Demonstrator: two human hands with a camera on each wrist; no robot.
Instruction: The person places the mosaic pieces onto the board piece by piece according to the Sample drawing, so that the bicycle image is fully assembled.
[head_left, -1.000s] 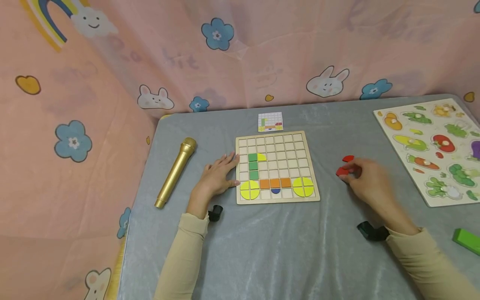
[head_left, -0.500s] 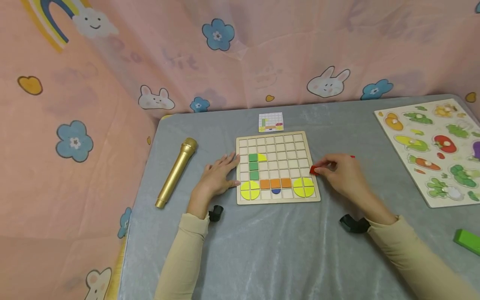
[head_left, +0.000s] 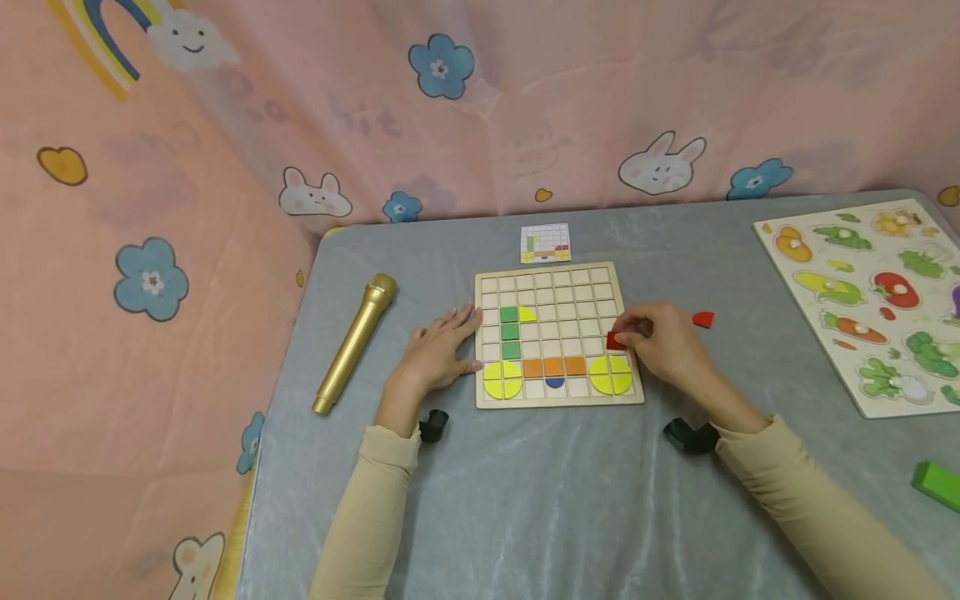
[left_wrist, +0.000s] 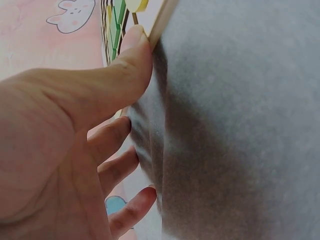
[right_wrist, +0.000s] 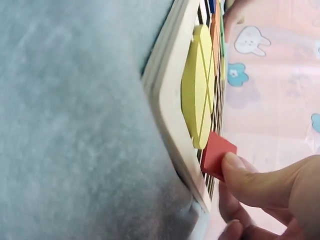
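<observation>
A wooden grid board (head_left: pixel 558 404) lies on the table with coloured tiles in its cells. My left hand (head_left: pixel 431 358) rests at its left edge, fingers spread. In the left wrist view its thumb (left_wrist: pixel 135 55) touches the board's rim. My right hand (head_left: pixel 671 346) pinches a red tile (right_wrist: pixel 218 154) between thumb and fingers at the board's right side, just above the yellow circle (head_left: pixel 611 375) made of quarter pieces. Three green squares (head_left: pixel 511 332) stand in a column beside a yellow quarter piece (head_left: pixel 527 314). Three orange squares (head_left: pixel 553 367) form a row over a blue half-circle (head_left: pixel 555 382).
A red quarter-circle tile (head_left: pixel 703 319) lies right of the board. Behind the board is a small pattern card (head_left: pixel 545 243). A gold microphone (head_left: pixel 354 346) lies at left, a vegetable puzzle board (head_left: pixel 847 333) and a green block (head_left: pixel 937 483) at right.
My right hand has picked up a red tile from the table and carried it left to the board's right side. The other red tile stays on the table. My left hand has kept its place.
</observation>
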